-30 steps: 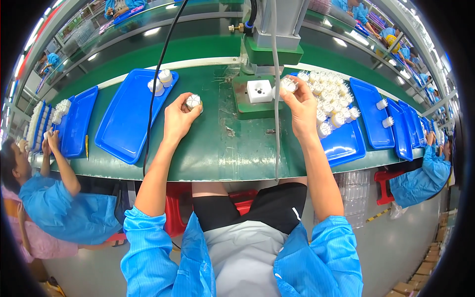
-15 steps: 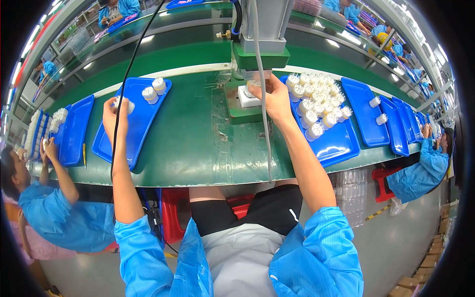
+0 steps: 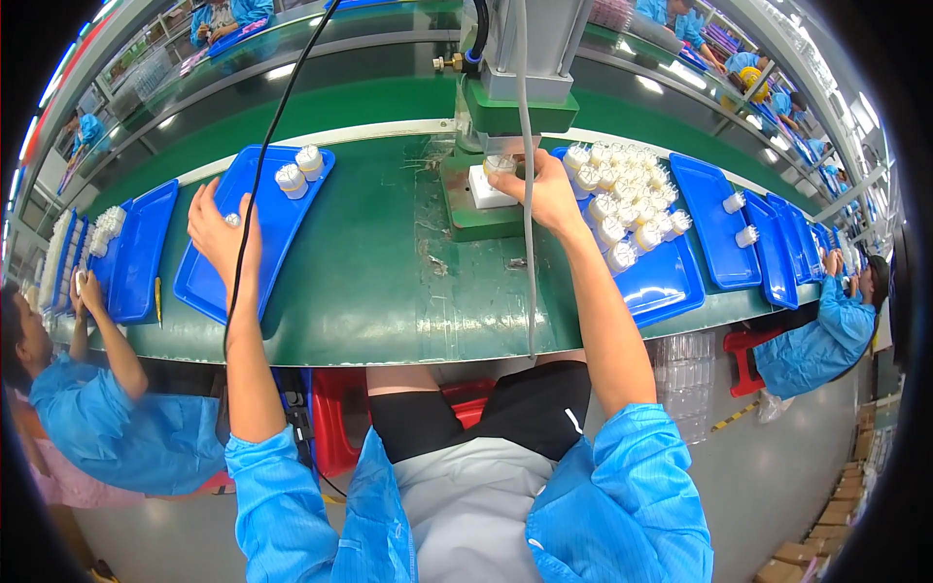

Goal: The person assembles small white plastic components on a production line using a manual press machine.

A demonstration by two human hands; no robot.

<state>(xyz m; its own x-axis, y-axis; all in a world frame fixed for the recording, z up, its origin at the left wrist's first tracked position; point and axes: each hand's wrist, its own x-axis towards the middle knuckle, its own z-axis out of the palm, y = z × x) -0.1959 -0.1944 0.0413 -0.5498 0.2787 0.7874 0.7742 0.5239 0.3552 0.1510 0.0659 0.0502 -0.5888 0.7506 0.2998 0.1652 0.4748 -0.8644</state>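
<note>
With the left hand spread, the right hand pinches a white cylinder, seemingly light and stiff, best gripped around its sides.

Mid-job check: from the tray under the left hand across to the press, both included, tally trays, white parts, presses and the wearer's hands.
Tray: 1
White parts: 4 (2 standing clear, 1 mostly hidden by left hand, 1 at right hand)
Press: 1
Hands: 2
Total: 8
</note>
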